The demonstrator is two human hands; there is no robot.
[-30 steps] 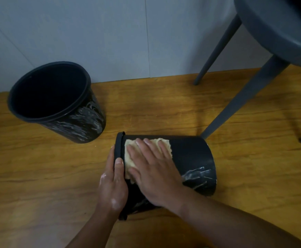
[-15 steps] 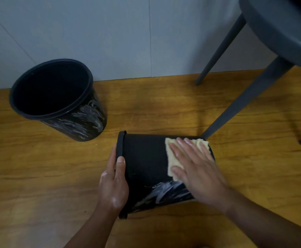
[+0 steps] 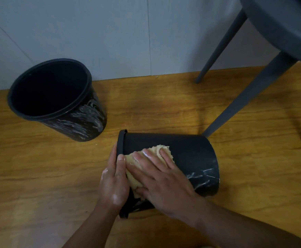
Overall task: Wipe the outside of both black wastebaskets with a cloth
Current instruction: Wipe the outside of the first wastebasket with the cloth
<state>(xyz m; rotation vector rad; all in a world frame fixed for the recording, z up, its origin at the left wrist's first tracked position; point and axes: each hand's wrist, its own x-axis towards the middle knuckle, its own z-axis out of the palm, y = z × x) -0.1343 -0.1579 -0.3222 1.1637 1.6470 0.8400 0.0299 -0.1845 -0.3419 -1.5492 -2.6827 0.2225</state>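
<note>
While sideways, wastebasket (image 3: 190, 154) w/ cloth (image 3: 157, 148) atop.

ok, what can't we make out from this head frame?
Head view only:
lying wastebasket: underside faces the floor; its inside is edge-on, behind the left hand on its rim.
upright wastebasket: wall side turned away.
cloth: mostly under the right hand.
chair: cut off by top and right edges.

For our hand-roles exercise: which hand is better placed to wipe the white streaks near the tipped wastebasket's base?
The right hand: it presses the cloth on that wastebasket; the left hand holds the rim.
</note>
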